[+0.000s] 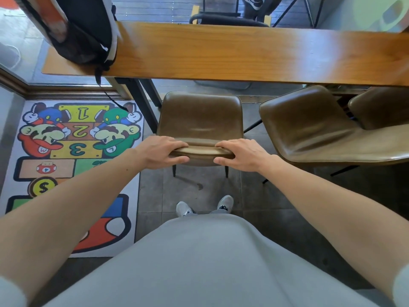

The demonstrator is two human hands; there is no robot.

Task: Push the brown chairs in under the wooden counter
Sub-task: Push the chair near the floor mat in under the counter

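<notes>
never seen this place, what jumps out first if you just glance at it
Both hands, left hand and right hand, grip the backrest top of the brown chair at centre, below the wooden counter. At left a bright cartoon hopscotch rug covers the floor, and a black backpack sits on the counter's left end.

Chair (200, 120) before counter (243, 54), second chair (309, 127) to its right, backpack (86, 32) on counter

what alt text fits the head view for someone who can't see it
Left hand and right hand grip the backrest of a brown chair facing a wooden counter. A second brown chair stands to its right, and a black backpack rests on the counter.
</notes>
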